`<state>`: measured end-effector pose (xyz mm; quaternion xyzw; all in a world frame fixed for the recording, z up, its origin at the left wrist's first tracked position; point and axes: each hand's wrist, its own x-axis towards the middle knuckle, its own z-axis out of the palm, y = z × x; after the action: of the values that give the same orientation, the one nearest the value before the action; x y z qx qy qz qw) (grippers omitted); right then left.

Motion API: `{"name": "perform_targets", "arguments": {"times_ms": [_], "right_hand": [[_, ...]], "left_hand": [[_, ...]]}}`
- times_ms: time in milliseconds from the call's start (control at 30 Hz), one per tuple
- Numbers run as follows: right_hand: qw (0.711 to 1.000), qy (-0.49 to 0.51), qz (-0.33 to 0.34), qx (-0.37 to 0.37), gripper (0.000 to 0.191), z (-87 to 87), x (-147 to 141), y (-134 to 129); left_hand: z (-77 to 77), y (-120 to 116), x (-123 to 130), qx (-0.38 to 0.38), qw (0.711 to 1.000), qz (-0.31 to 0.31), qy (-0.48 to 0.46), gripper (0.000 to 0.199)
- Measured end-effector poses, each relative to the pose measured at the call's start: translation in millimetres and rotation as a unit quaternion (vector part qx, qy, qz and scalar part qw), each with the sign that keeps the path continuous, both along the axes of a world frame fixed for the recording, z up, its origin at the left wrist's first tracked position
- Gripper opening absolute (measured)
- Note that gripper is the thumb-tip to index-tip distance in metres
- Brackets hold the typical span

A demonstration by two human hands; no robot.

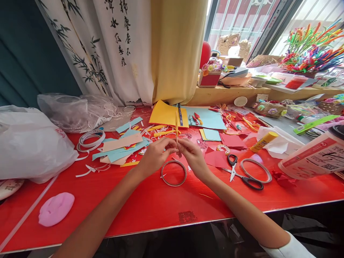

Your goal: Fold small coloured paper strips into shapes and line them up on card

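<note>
Both my hands meet over the middle of the red table. My left hand (158,153) pinches a thin yellow piece, apparently paper seen edge-on (176,123), that stands upright from the fingertips. Opposite it, my right hand (194,154) is closed on the same yellow piece, fingertips touching those of the left. What lies between the fingers is mostly hidden. Just below the hands a roll of tape (174,184) lies flat. Black-handled scissors (233,168) rest open to the right, near another tape roll (264,180).
Paper strips (122,143) and tape rolls (91,147) lie left, near a white plastic bag (32,143) and pink clay (56,209). Yellow (162,113) and blue sheets (209,120) are behind. Rightward are red paper (232,141), a glue stick (264,141) and a large cup (314,157).
</note>
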<state>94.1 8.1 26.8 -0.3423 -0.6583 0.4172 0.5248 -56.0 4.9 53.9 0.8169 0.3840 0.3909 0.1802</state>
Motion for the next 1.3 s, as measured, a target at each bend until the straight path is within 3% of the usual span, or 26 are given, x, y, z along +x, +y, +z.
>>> {"name": "perform_targets", "arguments": {"times_ms": [167, 367, 800, 1100, 1300], "right_hand": [[1.0, -0.018, 0.014, 0.011, 0.022, 3.5, 2, -1], [0.999, -0.016, 0.041, 0.017, 0.021, 6.3, 5, 0], [0.996, -0.052, 0.069, -0.007, 0.021, 17.8, 11, -1], [0.992, -0.113, 0.042, 0.02, 0.02, 14.5, 11, 2], [0.987, -0.144, 0.002, 0.073, 0.024, 10.2, 11, 4]], "left_hand": [[-3.6, -1, 0, 0.055, 0.998, 0.018, 0.019, 0.005], [-2.1, -2, 0, 0.06, 0.998, 0.015, 0.018, 0.006], [-2.1, -2, -2, -0.005, 1.0, 0.028, -0.002, 0.013], [-9.0, 2, -6, 0.124, 0.981, 0.013, 0.146, 0.003], [-5.3, -3, -4, 0.128, 0.982, 0.01, 0.14, 0.014]]}}
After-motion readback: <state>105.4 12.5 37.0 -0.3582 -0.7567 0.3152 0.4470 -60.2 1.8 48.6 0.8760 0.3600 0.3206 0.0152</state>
